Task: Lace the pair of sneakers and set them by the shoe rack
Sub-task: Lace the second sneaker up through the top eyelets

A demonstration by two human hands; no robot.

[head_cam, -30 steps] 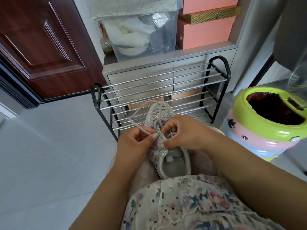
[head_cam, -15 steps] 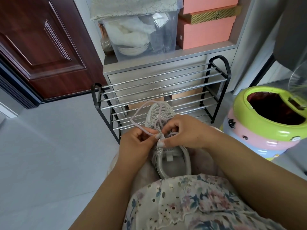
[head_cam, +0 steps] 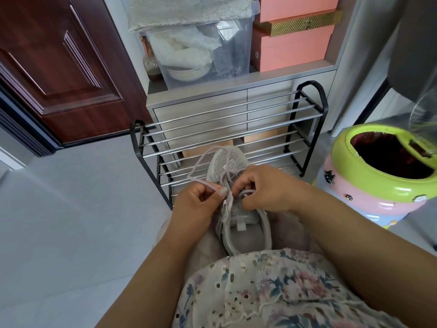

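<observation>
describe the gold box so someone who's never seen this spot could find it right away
Start at the black shoe rack and look up to the grey cabinet behind it. On its top right, the gold box lies flat between two salmon boxes, the only textured, metallic one.

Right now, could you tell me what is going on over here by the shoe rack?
A person is lacing a grey sneaker that rests on their lap, toe pointing toward the shoe rack. The left hand pinches the pale shoelace, which loops up over the toe. The right hand has its fingers curled at the eyelets, working the lace there. The lacing is not finished, and the second sneaker is not in view. A colourful bin stands to the right of the rack.
</observation>
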